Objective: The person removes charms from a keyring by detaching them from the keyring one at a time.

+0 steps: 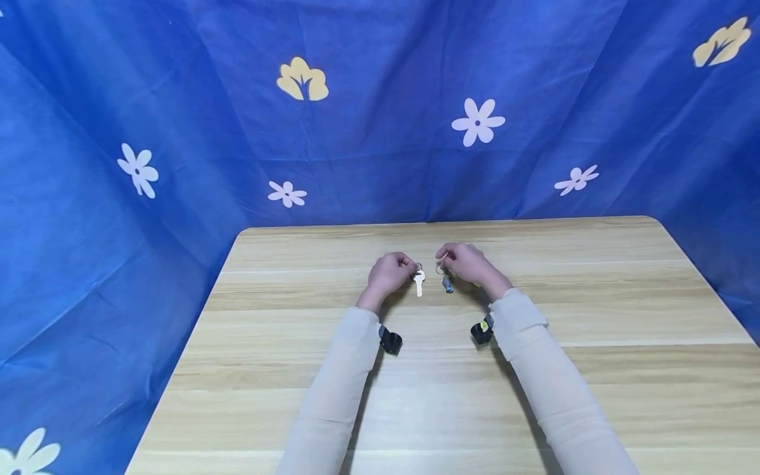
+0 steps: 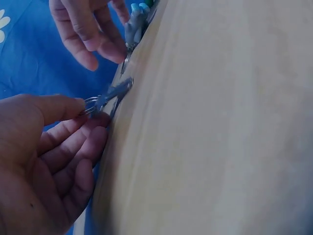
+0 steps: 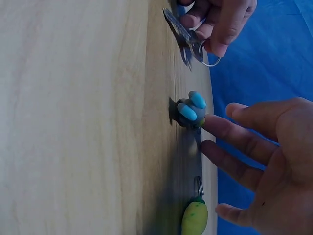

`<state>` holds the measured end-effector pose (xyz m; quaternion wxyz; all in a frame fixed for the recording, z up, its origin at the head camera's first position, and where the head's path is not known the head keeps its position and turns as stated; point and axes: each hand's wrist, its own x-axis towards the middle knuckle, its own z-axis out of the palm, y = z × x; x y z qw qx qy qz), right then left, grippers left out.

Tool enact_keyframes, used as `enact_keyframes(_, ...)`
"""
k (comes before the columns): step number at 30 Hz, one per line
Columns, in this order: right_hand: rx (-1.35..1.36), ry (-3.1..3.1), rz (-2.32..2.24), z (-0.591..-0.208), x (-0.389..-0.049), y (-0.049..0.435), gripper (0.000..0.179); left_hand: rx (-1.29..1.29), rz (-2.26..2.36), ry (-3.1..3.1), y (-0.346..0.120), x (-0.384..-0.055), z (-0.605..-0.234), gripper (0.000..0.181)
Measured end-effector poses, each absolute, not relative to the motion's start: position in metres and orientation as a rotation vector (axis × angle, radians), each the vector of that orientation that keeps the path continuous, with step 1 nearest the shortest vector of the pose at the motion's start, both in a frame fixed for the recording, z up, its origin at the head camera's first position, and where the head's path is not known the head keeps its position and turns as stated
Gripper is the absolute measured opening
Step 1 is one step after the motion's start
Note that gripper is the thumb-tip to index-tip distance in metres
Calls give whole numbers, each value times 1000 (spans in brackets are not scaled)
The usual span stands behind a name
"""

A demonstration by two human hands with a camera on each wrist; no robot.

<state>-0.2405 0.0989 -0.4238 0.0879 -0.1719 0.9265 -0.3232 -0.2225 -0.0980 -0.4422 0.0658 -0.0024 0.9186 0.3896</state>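
My left hand [image 1: 388, 272] pinches a key ring between thumb and fingertips, and silver keys [image 1: 419, 284] hang from it over the wooden table. The left wrist view shows the thumb on the ring beside the key [image 2: 118, 90]. To the right lies a small grey figure charm with bright blue parts [image 3: 190, 110], its thin ring toward the table's far side. My right hand [image 1: 469, 264] is right at this charm, thumb and fingers spread, fingertips beside it. Close below the right fingers is a yellow-green, fruit-shaped charm [image 3: 195, 218] with its own metal ring.
The pale wooden table [image 1: 285, 369] ends just beyond both hands. Behind it hangs a blue cloth [image 1: 380, 145] with white and yellow flowers. A small black camera is strapped to each wrist, over the light sleeves.
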Motion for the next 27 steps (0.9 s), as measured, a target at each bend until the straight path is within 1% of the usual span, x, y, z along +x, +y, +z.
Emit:
enact_keyframes(9,-490,2728,-1119,-418,-232,108,23,-93,1192,2792,-94,-220,-439,24)
enact_keyframes(19,-460,2689,-1193,-421,-224,123,23,31,1169,2700,-98,-222,-435,22)
enact_keyframes(27,-453,2692,-1227,-420,-219,135,23,68,1132,2700,-98,-225,-431,23)
